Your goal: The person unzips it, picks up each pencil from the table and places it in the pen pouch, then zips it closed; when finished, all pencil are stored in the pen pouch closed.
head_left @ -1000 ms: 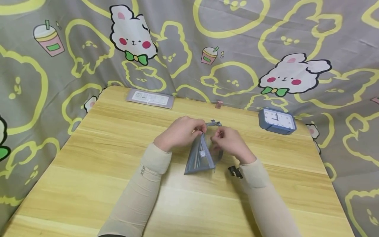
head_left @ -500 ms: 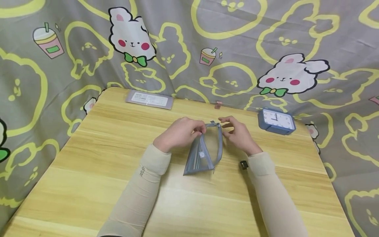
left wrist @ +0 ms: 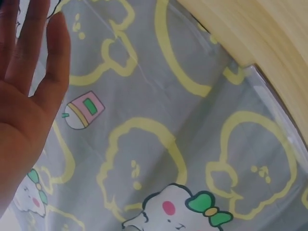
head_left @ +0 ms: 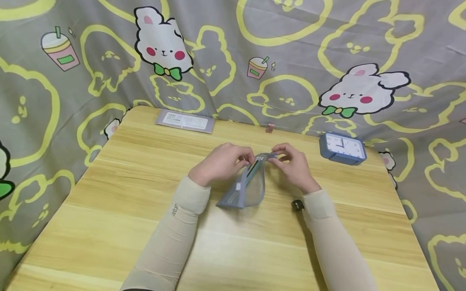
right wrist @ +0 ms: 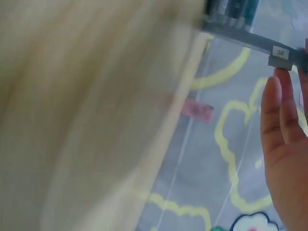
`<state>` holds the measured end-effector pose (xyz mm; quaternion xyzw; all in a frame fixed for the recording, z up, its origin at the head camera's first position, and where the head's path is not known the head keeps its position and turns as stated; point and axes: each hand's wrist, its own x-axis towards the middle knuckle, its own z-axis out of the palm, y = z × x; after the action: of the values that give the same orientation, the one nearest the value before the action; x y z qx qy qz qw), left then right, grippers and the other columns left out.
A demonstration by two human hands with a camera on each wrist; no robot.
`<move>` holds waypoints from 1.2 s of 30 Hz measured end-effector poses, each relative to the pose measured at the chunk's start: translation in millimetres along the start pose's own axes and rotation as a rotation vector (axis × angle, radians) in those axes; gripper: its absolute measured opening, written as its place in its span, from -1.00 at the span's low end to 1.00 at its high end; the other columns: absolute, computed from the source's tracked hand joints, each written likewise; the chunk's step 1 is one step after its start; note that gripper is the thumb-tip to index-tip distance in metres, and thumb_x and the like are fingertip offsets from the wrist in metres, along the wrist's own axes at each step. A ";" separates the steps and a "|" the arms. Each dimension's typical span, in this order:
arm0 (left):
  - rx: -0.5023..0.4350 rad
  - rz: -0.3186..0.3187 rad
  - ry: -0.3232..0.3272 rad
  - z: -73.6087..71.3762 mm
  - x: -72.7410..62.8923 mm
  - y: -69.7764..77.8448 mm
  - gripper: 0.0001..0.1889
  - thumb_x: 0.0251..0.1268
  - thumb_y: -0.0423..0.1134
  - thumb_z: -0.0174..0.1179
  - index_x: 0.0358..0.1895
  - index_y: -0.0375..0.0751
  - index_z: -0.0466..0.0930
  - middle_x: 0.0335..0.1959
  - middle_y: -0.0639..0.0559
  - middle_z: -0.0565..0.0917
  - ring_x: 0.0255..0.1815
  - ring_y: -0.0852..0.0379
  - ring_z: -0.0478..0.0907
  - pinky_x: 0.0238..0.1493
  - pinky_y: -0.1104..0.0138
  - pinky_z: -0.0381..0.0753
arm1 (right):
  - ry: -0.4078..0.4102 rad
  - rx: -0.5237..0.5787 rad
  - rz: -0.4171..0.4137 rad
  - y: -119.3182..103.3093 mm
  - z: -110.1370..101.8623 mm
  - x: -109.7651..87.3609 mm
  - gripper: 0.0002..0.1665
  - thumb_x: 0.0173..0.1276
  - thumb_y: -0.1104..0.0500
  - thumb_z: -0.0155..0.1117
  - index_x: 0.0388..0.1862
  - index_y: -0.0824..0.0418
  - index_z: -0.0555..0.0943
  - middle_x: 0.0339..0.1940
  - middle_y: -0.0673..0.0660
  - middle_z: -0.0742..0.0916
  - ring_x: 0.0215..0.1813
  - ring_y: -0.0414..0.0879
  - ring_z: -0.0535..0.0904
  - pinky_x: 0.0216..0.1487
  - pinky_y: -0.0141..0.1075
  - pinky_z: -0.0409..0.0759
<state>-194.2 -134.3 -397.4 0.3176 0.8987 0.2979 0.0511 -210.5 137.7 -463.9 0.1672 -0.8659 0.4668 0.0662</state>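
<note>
A see-through blue-grey zip pouch (head_left: 254, 194) stands tilted on the table in the head view, its mouth towards the far side. Dark and teal slender items (head_left: 253, 171), maybe pens, show inside it. My left hand (head_left: 223, 163) pinches the left edge of the pouch near its top between thumb and fingers; only part of that hand (left wrist: 29, 86) shows in its wrist view. At the far right corner my right hand (head_left: 293, 165) pinches the pouch rim. The right wrist view shows a small tag marked 38 (right wrist: 279, 54) by the fingertips.
The wooden table (head_left: 120, 194) meets a patterned curtain (head_left: 225, 52) at the back. A flat labelled packet (head_left: 185, 121) lies at the far left. At the far right is a blue clock (head_left: 342, 148). Some pink tape (head_left: 270, 128) sits on the back edge.
My right hand went from near the pouch's middle to its far right corner and took hold there. The pouch has turned and its lower end has swung left. My left hand stays put.
</note>
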 end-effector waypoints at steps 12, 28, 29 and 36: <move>-0.092 -0.178 -0.039 -22.5 -13.9 -24.9 -0.54 0.64 0.07 0.15 0.40 -0.07 0.51 0.14 -0.04 0.77 0.16 -0.01 0.72 0.21 0.06 0.66 | 0.123 0.106 0.188 -2.5 -55.2 -25.5 -0.75 0.50 0.21 0.42 0.00 0.34 0.62 -0.32 -0.12 0.83 -0.28 -0.21 0.81 -0.15 -0.39 0.78; 0.006 -0.123 0.016 -7.3 -5.3 -38.5 -0.90 0.47 -0.26 0.30 -0.07 -0.11 0.75 -0.23 0.04 0.79 -0.21 0.09 0.67 -0.04 0.15 0.67 | 0.112 -0.338 -0.090 -42.9 -46.3 -33.6 -0.62 0.44 0.18 0.48 0.14 0.30 0.65 0.11 0.28 0.76 0.17 0.19 0.65 0.21 0.02 0.65; 0.010 -0.124 0.016 -7.2 -4.9 -37.4 -0.91 0.46 -0.27 0.31 -0.08 -0.11 0.74 -0.23 0.04 0.79 -0.22 0.08 0.66 -0.05 0.16 0.67 | 0.117 -0.373 -0.186 -54.0 -35.4 -31.5 -0.65 0.40 0.22 0.49 0.10 0.30 0.68 0.09 0.28 0.77 0.16 0.22 0.64 0.21 0.09 0.62; 0.027 -0.110 -0.001 0.1 1.5 -34.7 -0.97 0.43 -0.25 0.35 -0.15 -0.07 0.73 -0.20 0.05 0.80 -0.19 0.08 0.68 -0.04 0.16 0.67 | -0.068 -0.534 -0.535 -103.4 32.3 -8.9 -0.87 0.47 0.23 0.44 -0.06 0.17 0.80 -0.07 0.13 0.74 -0.06 0.07 0.60 -0.01 -0.09 0.60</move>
<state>-214.1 -154.9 -417.1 0.2684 0.9187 0.2825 0.0638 -164.5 60.3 -402.9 0.3797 -0.8845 0.1851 0.1981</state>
